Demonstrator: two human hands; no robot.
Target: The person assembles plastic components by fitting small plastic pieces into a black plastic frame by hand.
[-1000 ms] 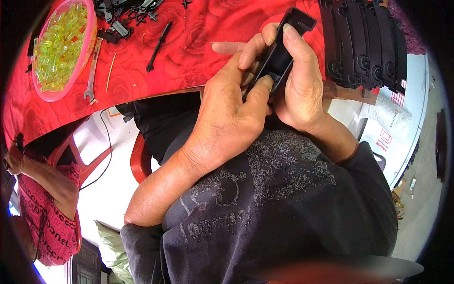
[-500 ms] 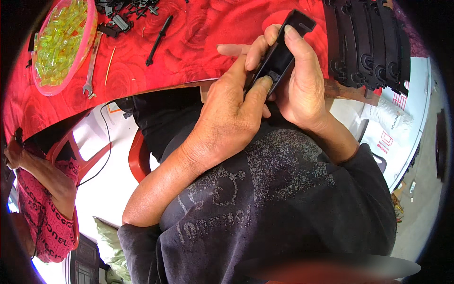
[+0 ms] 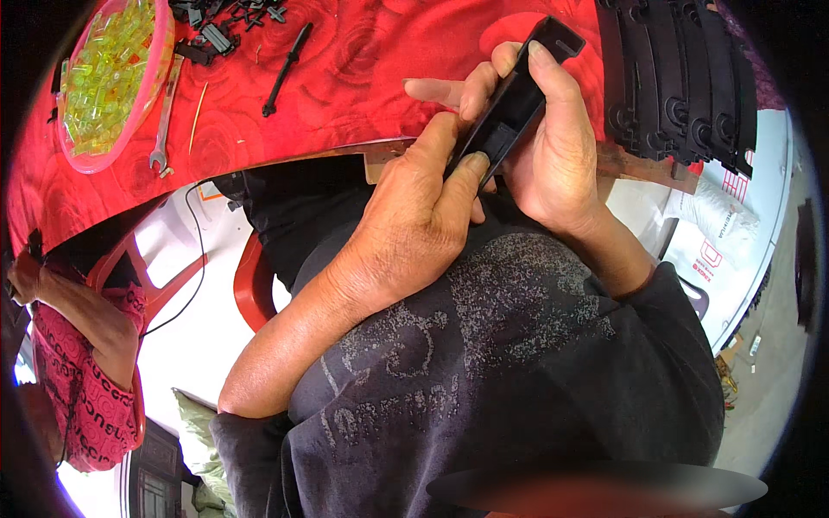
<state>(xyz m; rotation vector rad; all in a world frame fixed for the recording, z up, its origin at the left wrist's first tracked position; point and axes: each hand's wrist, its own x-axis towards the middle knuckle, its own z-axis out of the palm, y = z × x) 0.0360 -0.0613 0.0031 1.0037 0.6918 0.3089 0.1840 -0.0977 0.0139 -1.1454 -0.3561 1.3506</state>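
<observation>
Above the table's near edge I hold a long, narrow black plastic trough-shaped part (image 3: 516,102), tilted with its far end up to the right. My left hand (image 3: 423,203) grips the lower end, its thumb pressing on the near rim by a small raised block inside the trough. Its other fingers pass behind the part, partly hidden. Wrapped round the upper part from the right is my right hand (image 3: 561,142), thumb on the rim and fingertips showing on the far side.
A pink-rimmed basket (image 3: 160,73) of yellow-green clear pieces stands far left on the red cloth (image 3: 363,69). Near it lie a wrench (image 3: 164,121), a black rod (image 3: 287,69) and small black parts (image 3: 216,39). Long black strips (image 3: 673,78) lie right. A person's arm (image 3: 82,324) shows at left.
My left thumb has slid down toward the trough's near end, uncovering more of the block inside. The part and both hands have shifted only slightly.
</observation>
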